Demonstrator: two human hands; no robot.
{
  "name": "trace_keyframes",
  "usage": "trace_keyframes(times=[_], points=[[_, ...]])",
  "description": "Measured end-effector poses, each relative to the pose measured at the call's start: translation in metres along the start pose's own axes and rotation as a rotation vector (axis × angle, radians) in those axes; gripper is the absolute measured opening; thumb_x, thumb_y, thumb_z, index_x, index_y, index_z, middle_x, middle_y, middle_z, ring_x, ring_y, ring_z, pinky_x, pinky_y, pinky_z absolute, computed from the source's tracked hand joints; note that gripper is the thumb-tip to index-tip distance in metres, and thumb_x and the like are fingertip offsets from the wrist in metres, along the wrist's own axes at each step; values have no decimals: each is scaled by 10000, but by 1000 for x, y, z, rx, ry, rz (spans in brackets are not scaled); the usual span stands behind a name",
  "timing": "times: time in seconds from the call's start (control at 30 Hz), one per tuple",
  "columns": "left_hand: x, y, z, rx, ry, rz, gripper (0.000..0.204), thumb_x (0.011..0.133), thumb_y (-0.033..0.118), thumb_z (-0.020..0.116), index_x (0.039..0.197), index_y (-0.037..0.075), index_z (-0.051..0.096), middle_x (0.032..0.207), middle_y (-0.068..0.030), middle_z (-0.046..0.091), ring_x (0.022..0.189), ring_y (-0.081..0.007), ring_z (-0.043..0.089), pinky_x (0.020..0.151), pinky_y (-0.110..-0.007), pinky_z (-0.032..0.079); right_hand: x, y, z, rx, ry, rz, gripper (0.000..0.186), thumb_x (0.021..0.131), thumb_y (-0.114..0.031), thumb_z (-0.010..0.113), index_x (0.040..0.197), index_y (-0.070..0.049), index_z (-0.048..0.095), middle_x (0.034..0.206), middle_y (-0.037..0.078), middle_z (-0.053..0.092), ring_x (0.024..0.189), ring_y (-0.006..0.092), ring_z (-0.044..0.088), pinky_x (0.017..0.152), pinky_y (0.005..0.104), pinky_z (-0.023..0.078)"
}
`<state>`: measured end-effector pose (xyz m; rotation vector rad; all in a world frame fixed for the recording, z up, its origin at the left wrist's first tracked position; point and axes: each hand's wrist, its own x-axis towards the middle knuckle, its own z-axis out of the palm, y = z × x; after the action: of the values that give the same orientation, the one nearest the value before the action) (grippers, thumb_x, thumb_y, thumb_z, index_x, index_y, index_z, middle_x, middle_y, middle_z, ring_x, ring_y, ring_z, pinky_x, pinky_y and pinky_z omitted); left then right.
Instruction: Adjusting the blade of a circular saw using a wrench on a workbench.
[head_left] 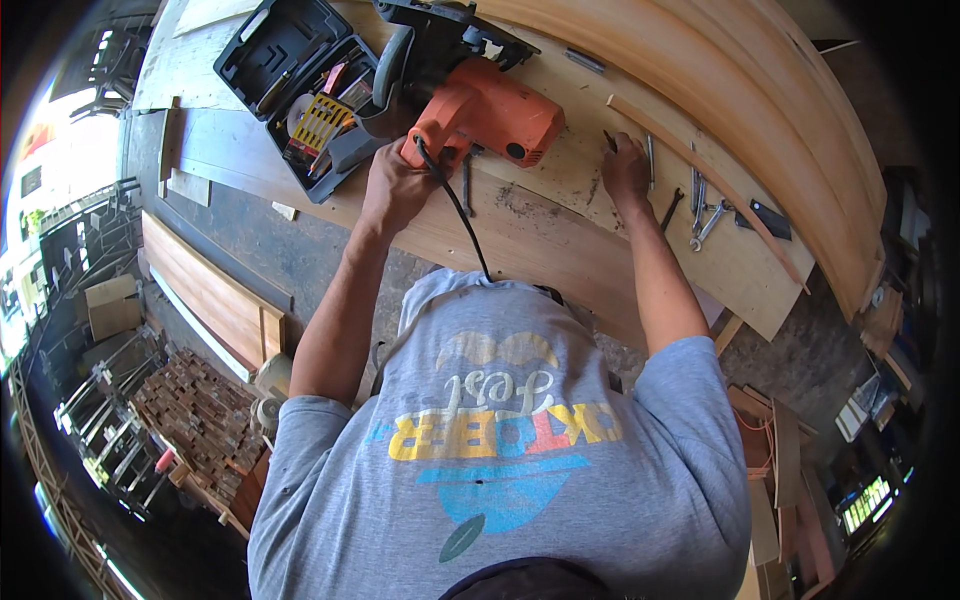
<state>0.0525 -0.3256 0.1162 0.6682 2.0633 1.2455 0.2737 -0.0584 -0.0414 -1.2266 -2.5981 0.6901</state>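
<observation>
An orange and black circular saw (505,112) rests tilted on the wooden workbench (560,185). My left hand (394,186) is closed around its rear handle, where a black cord (462,210) comes out and runs back toward my body. To the right of the saw, my right hand (626,172) is low over the bench, its fingers pinched on a small dark piece too small to name. Beside that hand lies a thin metal rod (651,162). Combination wrenches (712,222) and a dark wrench (672,210) lie farther right.
An open dark tool case (318,190) with a yellow bit set (322,122) stands left of the saw. A thin wood strip (720,180) crosses the bench at right, by a black flat object (770,220). Large curved wooden boards (740,70) line the far side. Sawdust lies near the saw.
</observation>
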Motion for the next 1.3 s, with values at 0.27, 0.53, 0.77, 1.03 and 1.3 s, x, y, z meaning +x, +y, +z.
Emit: trace_keyframes(times=[0.27, 0.53, 0.77, 1.03, 1.3], points=[[3, 1, -4, 42, 4, -30, 259, 773, 166, 837, 920, 5, 697, 754, -36, 646, 623, -146, 524, 606, -275, 465, 8, -18, -8, 10, 190, -202, 247, 940, -246, 687, 1005, -8, 678, 930, 170, 668, 775, 315, 628, 710, 435, 490], [0, 4, -2, 23, 12, -10, 240, 771, 155, 834, 896, 8, 692, 737, -35, 636, 610, -149, 513, 599, -281, 462, 13, -112, -38, 1378, -576, 527, 598, 878, -641, 684, 1123, -96, 687, 1090, 93, 676, 884, 183, 607, 736, 333, 503], [-1, 3, 0, 15, 19, 21, 232, 791, 177, 829, 848, 8, 680, 702, -19, 607, 589, -136, 484, 575, -279, 441, 12, -136, -30, 1637, -585, 552, 613, 868, -525, 714, 1271, -72, 626, 1185, 95, 669, 965, 212, 636, 773, 331, 532], [-33, 16, 10, -214, -9, -9, 210, 734, 152, 829, 824, 23, 690, 700, -9, 644, 601, -122, 525, 598, -266, 461, -13, -143, -72, 1575, -376, 547, 488, 889, -405, 731, 1204, -40, 661, 1133, 89, 689, 940, 171, 636, 803, 277, 506], [-73, -8, 53, -519, -146, -153, 187, 714, 129, 821, 840, 64, 699, 802, -11, 717, 711, -124, 618, 713, -264, 498, -56, -127, -131, 1206, -261, 555, 438, 916, -359, 717, 1156, 7, 698, 1116, 92, 693, 948, 144, 619, 815, 260, 492]])
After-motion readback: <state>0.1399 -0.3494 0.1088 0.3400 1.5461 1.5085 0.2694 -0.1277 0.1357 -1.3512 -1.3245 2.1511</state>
